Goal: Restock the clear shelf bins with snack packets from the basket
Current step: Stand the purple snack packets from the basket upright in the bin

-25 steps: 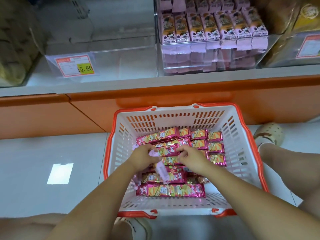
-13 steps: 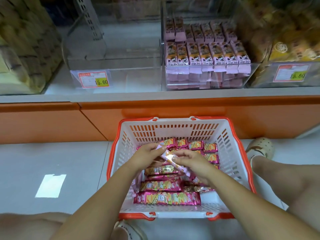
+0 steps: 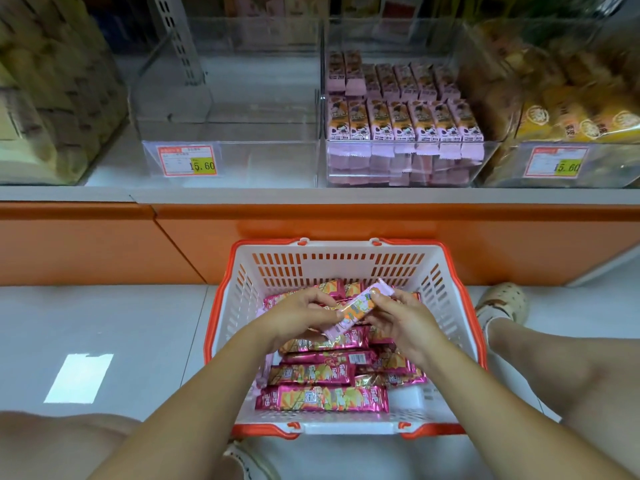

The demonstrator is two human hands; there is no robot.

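A white basket with an orange rim (image 3: pixel 446 292) stands on the floor below the shelf, holding several shiny pink-and-orange snack packets (image 3: pixel 322 398). Over it, my left hand (image 3: pixel 298 315) and my right hand (image 3: pixel 398 318) together hold one pale pink packet (image 3: pixel 358 308), tilted with its far end up to the right. On the shelf above, a clear bin (image 3: pixel 228 157) with a 15.60 price tag has nothing in it. The clear bin to its right (image 3: pixel 405 164) is filled with rows of pale pink packets.
An orange shelf base (image 3: pixel 346 223) runs behind the basket. Bins of yellowish goods stand at far left (image 3: pixel 52 98) and far right (image 3: pixel 571 112). A foot in a pale shoe (image 3: pixel 504 303) rests right of the basket; knees frame the lower corners.
Both hands have lifted a pale pink packet out of the pile and raised it above the basket. My view has tilted up, showing more of the shelf bins.
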